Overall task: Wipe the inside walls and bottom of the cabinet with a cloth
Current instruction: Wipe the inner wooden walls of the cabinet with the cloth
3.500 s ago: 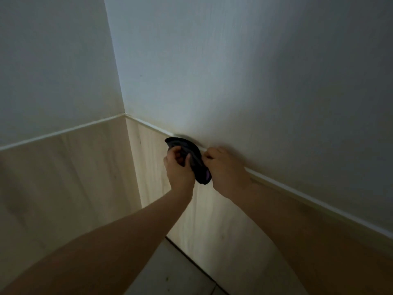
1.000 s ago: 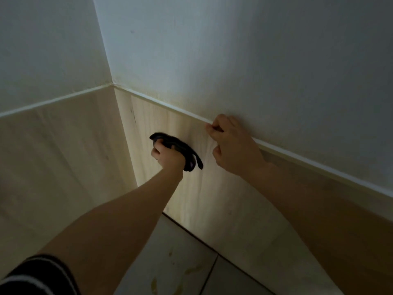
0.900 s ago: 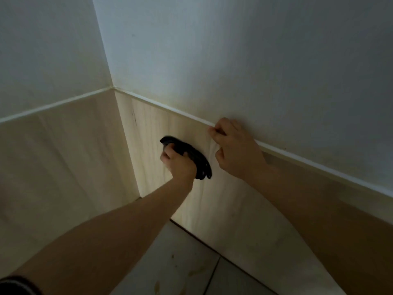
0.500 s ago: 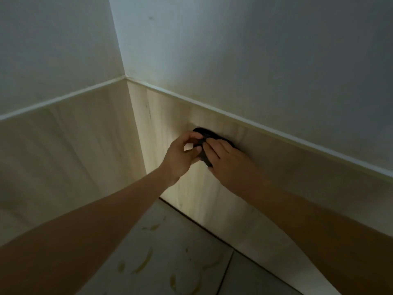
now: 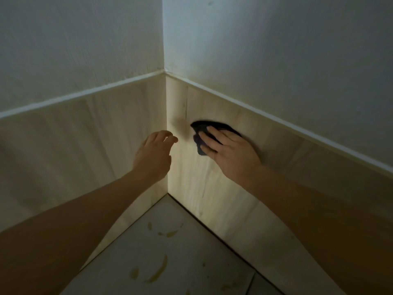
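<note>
A small dark cloth (image 5: 201,129) lies flat against the right-hand wooden wall (image 5: 212,188) of the cabinet, just right of the inner corner. My right hand (image 5: 231,152) presses on it with the fingers spread over the cloth. My left hand (image 5: 154,154) hovers in front of the corner, fingers loosely curled and holding nothing. The left wooden wall (image 5: 74,145) meets the right one at a vertical seam. The pale bottom panel (image 5: 180,252) shows below, marked with several yellowish smears.
White walls (image 5: 276,50) rise above a thin white trim line on both sides. A dark vertical streak (image 5: 186,109) marks the right wooden wall near the corner. A seam crosses the bottom panel at the lower right.
The cloth has passed from my left hand to my right hand, which now holds it flat on the right wall. My left hand has let go and drawn back leftward.
</note>
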Demonstrator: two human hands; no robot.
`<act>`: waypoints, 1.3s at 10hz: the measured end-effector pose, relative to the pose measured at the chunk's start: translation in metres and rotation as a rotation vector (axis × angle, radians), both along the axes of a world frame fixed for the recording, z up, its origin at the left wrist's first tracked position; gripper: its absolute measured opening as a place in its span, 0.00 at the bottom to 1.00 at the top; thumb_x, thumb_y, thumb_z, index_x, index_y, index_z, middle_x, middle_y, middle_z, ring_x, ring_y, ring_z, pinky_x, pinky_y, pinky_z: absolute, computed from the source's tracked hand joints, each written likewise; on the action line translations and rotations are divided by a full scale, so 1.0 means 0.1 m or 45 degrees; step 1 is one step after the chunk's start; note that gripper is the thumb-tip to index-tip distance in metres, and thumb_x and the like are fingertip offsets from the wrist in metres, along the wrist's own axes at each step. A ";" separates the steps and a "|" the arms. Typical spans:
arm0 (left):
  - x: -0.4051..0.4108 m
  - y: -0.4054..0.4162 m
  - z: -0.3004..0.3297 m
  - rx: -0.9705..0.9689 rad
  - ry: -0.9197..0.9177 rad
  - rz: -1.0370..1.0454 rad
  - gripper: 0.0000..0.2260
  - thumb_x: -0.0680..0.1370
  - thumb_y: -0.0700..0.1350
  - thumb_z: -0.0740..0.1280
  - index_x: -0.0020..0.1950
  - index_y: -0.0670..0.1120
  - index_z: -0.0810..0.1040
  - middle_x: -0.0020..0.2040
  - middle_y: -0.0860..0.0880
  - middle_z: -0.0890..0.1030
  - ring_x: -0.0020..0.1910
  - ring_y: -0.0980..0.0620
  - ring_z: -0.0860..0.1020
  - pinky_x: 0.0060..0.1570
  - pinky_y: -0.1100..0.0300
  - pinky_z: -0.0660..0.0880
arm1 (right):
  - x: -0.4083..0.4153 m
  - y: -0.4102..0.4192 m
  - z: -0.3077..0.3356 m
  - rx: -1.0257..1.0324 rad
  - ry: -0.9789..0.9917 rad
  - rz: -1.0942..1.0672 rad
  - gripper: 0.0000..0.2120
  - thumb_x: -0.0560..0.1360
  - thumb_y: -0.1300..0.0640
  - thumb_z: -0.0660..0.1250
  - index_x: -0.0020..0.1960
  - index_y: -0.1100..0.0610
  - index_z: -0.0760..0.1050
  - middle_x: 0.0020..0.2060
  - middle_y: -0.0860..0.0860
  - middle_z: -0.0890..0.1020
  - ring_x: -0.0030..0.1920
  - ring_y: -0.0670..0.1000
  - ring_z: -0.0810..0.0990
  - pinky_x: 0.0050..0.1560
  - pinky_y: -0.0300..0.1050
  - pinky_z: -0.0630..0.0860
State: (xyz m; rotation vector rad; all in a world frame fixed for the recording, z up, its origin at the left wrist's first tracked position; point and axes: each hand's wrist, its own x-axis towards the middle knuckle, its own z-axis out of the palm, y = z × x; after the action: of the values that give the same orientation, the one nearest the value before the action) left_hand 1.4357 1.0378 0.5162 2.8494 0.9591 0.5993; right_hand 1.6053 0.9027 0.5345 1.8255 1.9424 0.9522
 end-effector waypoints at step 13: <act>-0.59 0.79 -0.18 0.793 0.336 -0.177 0.12 0.64 0.42 0.77 0.46 0.43 0.83 0.57 0.43 0.81 0.59 0.44 0.78 0.65 0.51 0.70 | -0.19 1.24 0.72 0.011 -0.134 -0.049 0.22 0.69 0.51 0.68 0.62 0.56 0.78 0.63 0.56 0.77 0.64 0.56 0.75 0.66 0.50 0.69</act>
State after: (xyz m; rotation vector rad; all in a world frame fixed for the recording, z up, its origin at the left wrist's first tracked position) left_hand 1.3768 1.1167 0.4978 3.5856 0.6776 0.6023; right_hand 1.5866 1.0270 0.6064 1.7734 1.8371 1.0240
